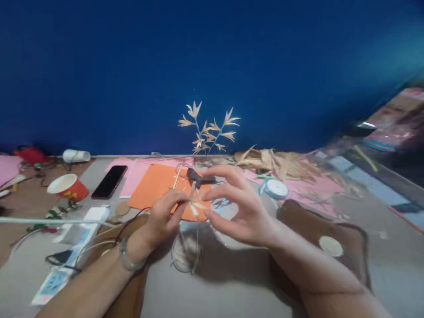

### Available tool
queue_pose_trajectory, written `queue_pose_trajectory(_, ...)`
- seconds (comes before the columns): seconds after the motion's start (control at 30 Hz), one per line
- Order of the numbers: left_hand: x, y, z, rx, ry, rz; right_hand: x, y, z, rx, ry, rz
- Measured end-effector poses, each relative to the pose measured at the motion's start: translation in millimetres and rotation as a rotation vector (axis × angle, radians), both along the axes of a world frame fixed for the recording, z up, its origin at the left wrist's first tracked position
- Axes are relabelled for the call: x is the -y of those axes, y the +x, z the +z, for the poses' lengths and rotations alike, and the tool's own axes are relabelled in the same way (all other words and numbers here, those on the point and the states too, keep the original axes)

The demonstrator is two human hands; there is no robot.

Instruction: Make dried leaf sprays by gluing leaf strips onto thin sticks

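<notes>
Between the thumb and fingers of my left hand (167, 213) is a small pale flower (195, 206) with narrow, pointed petals like dried husk. The hand is closed on its base, and the petals point towards the right. My right hand (240, 207) is just right of the flower, thumb and fingers apart and curved around the petal tips; whether a fingertip touches a petal is too blurred to tell. Behind the hands, a dark glue gun (200, 178) lies on an orange sheet (145, 187). Branched stems with similar flowers (212, 130) stand upright farther back.
A black phone (110, 182), a red paper cup (71, 187) and a white power strip (81, 234) with cables lie left. Dried husks (274, 162) are heaped at the back right over pink paper (308, 190). A light blue ribbon roll (276, 189) sits beyond my right hand.
</notes>
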State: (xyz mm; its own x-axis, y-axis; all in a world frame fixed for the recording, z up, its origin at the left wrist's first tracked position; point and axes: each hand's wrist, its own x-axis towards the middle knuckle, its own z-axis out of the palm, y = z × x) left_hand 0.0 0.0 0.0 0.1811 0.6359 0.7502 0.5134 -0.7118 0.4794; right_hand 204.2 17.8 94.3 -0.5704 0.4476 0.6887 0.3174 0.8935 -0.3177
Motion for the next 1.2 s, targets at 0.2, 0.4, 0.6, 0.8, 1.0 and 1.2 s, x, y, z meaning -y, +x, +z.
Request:
queue_pose_trajectory(0.2,-1,-3,-2.5,-0.097,0.036,0.025,3,-3,-9.2,0.168,0.222,-0.106)
queue_pose_trajectory(0.4,2,-1,1.0,-0.174,0.024,0.082,7,-20,-28.7,0.109,0.343,-0.209)
queue_pose_trajectory(0.6,7,3,20.9,-0.266,-0.067,0.026,9,-24,-32.9,0.103,0.365,-0.169)
queue_pose_trajectory(0.8,8,2,18.8,-0.233,-0.087,-0.045,12,-27,-41.3,0.157,0.392,-0.116)
queue_pose_trajectory(1.0,5,-1,2.9,-0.211,-0.193,-0.048,19,-30,-40.9,0.174,0.400,-0.159)
queue_pose_trajectory(1.2,-1,-1,-2.3,0.077,-0.162,0.009,20,-7,-5.7,-0.134,0.272,-0.091)
